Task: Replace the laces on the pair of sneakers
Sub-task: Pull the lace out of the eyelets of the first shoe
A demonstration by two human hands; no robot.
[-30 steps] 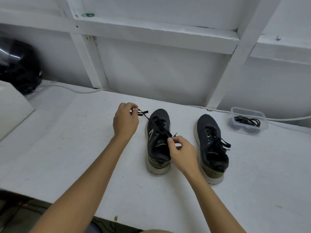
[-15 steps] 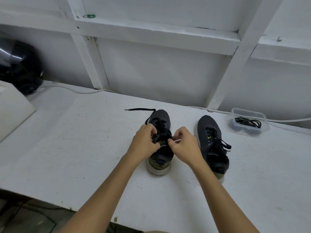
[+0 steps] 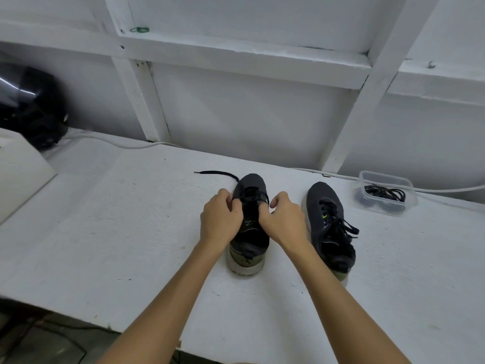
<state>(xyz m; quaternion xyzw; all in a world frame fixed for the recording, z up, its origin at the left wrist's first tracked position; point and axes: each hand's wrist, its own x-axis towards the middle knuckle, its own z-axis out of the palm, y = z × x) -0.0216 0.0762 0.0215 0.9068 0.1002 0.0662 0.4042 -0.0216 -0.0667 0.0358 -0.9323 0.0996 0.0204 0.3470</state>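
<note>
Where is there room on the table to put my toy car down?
The table is bare left of the left shoe, from the loose lace end toward the near edge. There is also bare room in front of the right shoe and the clear box. It is crowded between the shoes, where the left hand and right hand work.
</note>
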